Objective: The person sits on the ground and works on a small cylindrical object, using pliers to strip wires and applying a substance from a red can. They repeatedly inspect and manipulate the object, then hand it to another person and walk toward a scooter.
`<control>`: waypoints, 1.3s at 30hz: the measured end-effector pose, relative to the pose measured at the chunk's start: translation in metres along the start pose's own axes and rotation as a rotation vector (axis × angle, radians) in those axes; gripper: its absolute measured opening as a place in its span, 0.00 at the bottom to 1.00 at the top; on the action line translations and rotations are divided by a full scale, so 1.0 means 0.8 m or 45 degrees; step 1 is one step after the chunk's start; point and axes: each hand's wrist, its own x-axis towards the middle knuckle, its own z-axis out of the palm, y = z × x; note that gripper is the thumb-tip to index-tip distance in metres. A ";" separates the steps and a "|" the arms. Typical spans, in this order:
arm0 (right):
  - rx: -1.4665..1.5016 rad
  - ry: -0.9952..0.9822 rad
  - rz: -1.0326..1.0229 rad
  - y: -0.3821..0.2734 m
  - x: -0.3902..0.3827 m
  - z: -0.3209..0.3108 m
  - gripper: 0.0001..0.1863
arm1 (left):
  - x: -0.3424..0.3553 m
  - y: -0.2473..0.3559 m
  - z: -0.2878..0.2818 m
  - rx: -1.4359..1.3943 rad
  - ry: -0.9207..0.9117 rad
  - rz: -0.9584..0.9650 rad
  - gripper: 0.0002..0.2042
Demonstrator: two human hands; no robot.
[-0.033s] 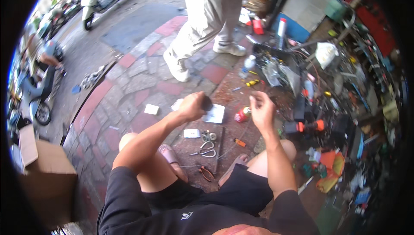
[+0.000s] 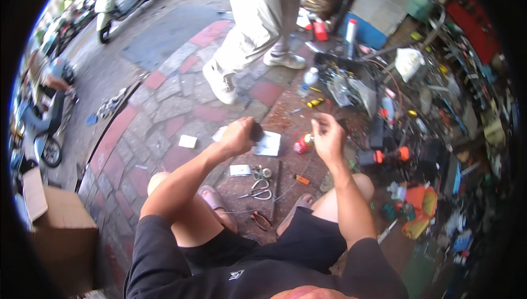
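My left hand (image 2: 237, 137) is closed round a small dark, rounded object (image 2: 256, 132) whose kind I cannot make out. Across from it, my right hand (image 2: 329, 141) is raised with thumb and fingers drawn together; whatever they pinch is too small to tell. A red can (image 2: 303, 143) stands just left of that hand. Below my left hand lies a white sheet or flat box (image 2: 267, 144). Between my feet are a small white box (image 2: 240, 170), scissors (image 2: 260, 192) with pale loop handles, orange-handled pliers (image 2: 261, 221), a dark rod (image 2: 276, 189) and an orange lighter-like piece (image 2: 301, 179).
Another person in pale trousers (image 2: 250, 24) stands ahead on the paving. Tools and parts crowd the right side, with a black tray (image 2: 335, 63) and an orange-black power tool (image 2: 391, 155). A cardboard box (image 2: 63, 211) is at left; scooters (image 2: 123, 2) stand beyond.
The whole view has shifted slightly, so things sit a little further left in the picture. Both hands keep nearly the same pose.
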 end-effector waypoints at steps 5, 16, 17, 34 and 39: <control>-0.201 0.113 -0.033 0.010 0.005 0.018 0.14 | -0.006 0.055 0.010 0.542 -0.217 0.292 0.17; 0.647 -0.091 0.233 -0.071 -0.010 0.086 0.20 | -0.002 0.138 0.043 0.465 -0.499 0.544 0.18; 0.646 -0.067 0.237 -0.068 -0.008 0.083 0.19 | 0.000 0.139 0.043 0.435 -0.471 0.528 0.18; 0.547 -0.203 -0.387 -0.180 0.000 0.051 0.30 | 0.006 0.028 0.050 -0.004 0.001 0.481 0.10; 0.554 -0.368 -1.192 -0.310 -0.038 0.069 0.34 | 0.009 0.056 0.007 0.227 -0.253 0.141 0.10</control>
